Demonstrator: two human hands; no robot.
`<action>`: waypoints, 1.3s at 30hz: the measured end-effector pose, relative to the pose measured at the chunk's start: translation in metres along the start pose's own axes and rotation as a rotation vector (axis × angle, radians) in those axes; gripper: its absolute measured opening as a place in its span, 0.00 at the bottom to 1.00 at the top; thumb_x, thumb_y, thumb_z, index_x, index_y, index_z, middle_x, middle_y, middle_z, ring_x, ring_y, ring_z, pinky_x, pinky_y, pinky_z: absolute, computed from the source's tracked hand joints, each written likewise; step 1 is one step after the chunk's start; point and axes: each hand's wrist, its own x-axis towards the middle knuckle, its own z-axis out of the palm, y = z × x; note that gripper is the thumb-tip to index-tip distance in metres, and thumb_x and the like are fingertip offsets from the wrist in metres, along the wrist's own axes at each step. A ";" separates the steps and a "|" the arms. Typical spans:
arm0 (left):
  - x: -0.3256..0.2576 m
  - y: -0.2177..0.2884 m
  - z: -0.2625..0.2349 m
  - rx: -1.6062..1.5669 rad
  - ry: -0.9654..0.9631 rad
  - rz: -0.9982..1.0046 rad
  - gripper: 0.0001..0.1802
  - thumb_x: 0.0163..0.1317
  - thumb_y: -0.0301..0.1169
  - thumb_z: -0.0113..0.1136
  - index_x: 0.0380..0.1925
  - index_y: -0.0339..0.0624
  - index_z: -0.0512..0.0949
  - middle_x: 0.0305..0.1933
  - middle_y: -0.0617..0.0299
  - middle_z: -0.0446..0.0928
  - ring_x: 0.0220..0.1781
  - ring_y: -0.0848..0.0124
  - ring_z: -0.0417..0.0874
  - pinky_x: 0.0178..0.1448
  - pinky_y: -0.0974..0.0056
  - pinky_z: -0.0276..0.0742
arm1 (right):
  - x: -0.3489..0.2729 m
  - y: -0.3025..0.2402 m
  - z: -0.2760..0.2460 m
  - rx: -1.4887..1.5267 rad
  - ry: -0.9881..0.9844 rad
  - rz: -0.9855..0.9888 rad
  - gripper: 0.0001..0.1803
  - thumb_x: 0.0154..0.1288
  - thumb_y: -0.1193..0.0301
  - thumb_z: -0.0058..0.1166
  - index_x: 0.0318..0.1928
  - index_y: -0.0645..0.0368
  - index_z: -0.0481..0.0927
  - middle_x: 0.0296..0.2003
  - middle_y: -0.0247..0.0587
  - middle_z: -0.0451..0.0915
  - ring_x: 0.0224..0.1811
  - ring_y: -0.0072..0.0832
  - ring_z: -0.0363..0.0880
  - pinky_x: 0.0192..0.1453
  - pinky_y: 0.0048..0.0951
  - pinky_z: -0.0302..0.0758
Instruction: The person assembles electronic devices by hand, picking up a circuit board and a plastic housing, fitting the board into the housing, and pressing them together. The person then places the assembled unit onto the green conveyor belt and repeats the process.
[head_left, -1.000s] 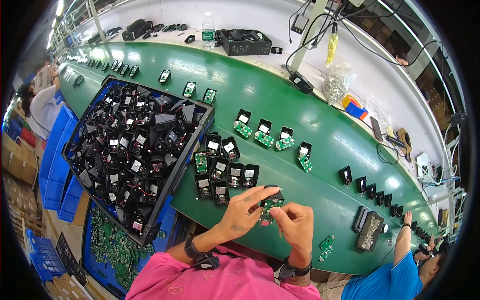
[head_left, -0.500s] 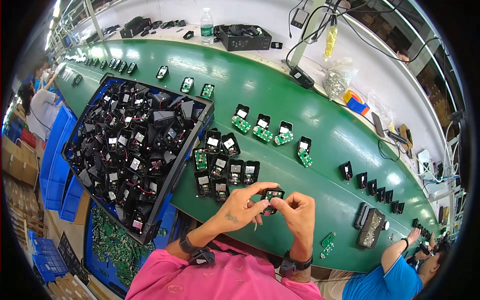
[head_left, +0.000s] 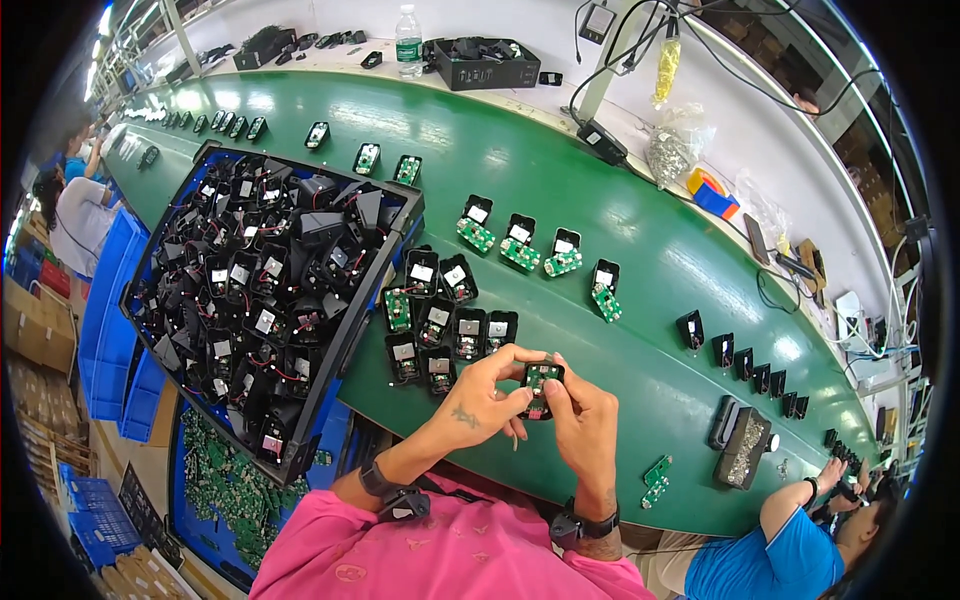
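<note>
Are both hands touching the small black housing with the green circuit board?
Touching. The head view shows left hand fingers and right hand fingers wrapped around the small black housing with the green circuit board, held above the green belt.

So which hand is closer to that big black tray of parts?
Left. The left hand sits just right of the tray; the right hand is farther right, across the small black part both hold.

A long green conveyor belt (head_left: pixel 640 250) carries black housings with green circuit boards (head_left: pixel 520 245) and a black tray (head_left: pixel 355 330) of parts.
</note>
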 end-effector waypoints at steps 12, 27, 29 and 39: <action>0.013 -0.007 0.000 0.077 0.136 -0.021 0.22 0.66 0.21 0.51 0.61 0.34 0.71 0.46 0.54 0.83 0.23 0.73 0.84 0.25 0.72 0.80 | 0.003 0.008 0.004 -0.055 -0.012 -0.020 0.30 0.62 0.74 0.63 0.65 0.67 0.72 0.49 0.51 0.79 0.47 0.33 0.81 0.50 0.32 0.79; 0.004 -0.022 -0.013 0.092 0.078 -0.047 0.25 0.69 0.32 0.58 0.64 0.35 0.70 0.51 0.53 0.82 0.26 0.79 0.80 0.28 0.75 0.74 | 0.129 0.121 -0.109 -0.688 0.051 -0.186 0.37 0.48 0.79 0.62 0.63 0.68 0.67 0.58 0.58 0.71 0.61 0.55 0.69 0.68 0.45 0.68; -0.002 -0.018 -0.013 0.092 0.053 -0.050 0.25 0.69 0.32 0.58 0.63 0.35 0.70 0.51 0.53 0.82 0.27 0.78 0.81 0.28 0.75 0.74 | 0.141 0.139 -0.119 -0.694 0.038 -0.159 0.39 0.48 0.78 0.63 0.64 0.69 0.67 0.60 0.58 0.70 0.62 0.54 0.68 0.69 0.44 0.67; 0.007 -0.007 0.002 0.052 0.098 -0.011 0.34 0.69 0.32 0.59 0.72 0.35 0.60 0.57 0.45 0.78 0.26 0.77 0.82 0.27 0.73 0.77 | 0.060 0.001 -0.063 -0.494 -0.243 -0.353 0.56 0.42 0.78 0.71 0.74 0.63 0.57 0.60 0.51 0.73 0.64 0.50 0.70 0.69 0.42 0.67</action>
